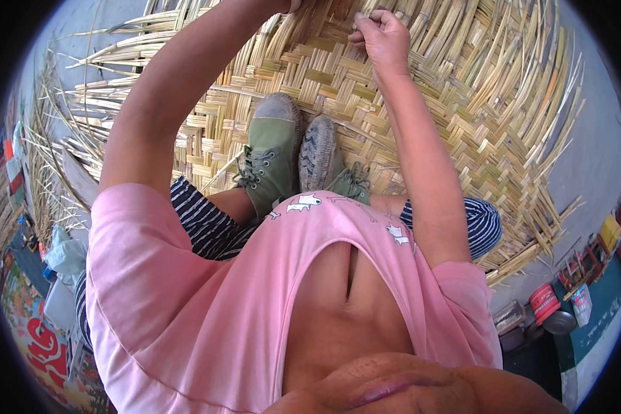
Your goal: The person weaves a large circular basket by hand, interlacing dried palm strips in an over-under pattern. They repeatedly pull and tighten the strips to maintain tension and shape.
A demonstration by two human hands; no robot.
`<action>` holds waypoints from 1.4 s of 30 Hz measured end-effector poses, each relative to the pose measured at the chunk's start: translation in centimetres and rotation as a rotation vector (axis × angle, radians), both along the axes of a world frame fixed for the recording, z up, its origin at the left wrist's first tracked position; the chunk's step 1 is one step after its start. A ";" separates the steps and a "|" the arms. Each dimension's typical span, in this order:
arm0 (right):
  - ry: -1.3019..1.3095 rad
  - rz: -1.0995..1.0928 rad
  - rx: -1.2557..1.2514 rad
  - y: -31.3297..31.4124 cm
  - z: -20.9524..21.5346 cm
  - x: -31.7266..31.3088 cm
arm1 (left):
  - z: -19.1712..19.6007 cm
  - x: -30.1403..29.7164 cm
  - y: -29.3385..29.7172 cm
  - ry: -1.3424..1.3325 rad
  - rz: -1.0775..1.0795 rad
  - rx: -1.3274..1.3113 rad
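**Right hand (pixel 385 45) over the woven mat (pixel 476 131), its fingers curled toward the left**

We find the woven mat spread on the floor under both feet, reaching out in front of the person and off to both sides. The 1 relation that we judge matters most is between the right fingertips and the weave: it lies under them and extends to their left, toward the space between the 2 arms. Of the 2 hands, only the right is properly visible, so we take it as the nearer.

Its thumb and fingers are bent in close together, as if pinching, but we cannot tell whether a strip sits between them. The left forearm (pixel 200 62) slants up to the top edge, where the picture cuts off beyond the wrist; we cannot tell what the left hand's fingers are doing.

Beside the right hand, the loose strips (pixel 462 41) have their long axes running up and to the right, away from the fingertips. On the far left, other strip ends (pixel 110 58) lie nearly level. The 2 green shoes (pixel 272 141) rest on the weave, nearer the body than the right hand.
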State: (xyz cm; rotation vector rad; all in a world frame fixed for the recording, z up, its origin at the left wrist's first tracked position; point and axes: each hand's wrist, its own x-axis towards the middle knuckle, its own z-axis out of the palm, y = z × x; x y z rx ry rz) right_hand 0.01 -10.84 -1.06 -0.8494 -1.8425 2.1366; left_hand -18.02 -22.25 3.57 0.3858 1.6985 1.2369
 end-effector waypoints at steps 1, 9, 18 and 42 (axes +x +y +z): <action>0.000 0.002 0.003 -0.1 0.4 0.1 | -0.4 0.1 0.1 0.057 0.008 -0.010; -0.040 0.006 0.003 0.1 0.3 0.0 | -0.6 1.2 0.6 0.001 0.169 0.002; -0.197 0.062 0.216 -0.7 0.7 -0.7 | 0.7 0.7 -0.9 -0.023 0.044 -0.010; -0.268 0.394 0.212 1.5 2.3 -2.0 | 0.2 3.5 -5.1 -0.159 0.359 0.245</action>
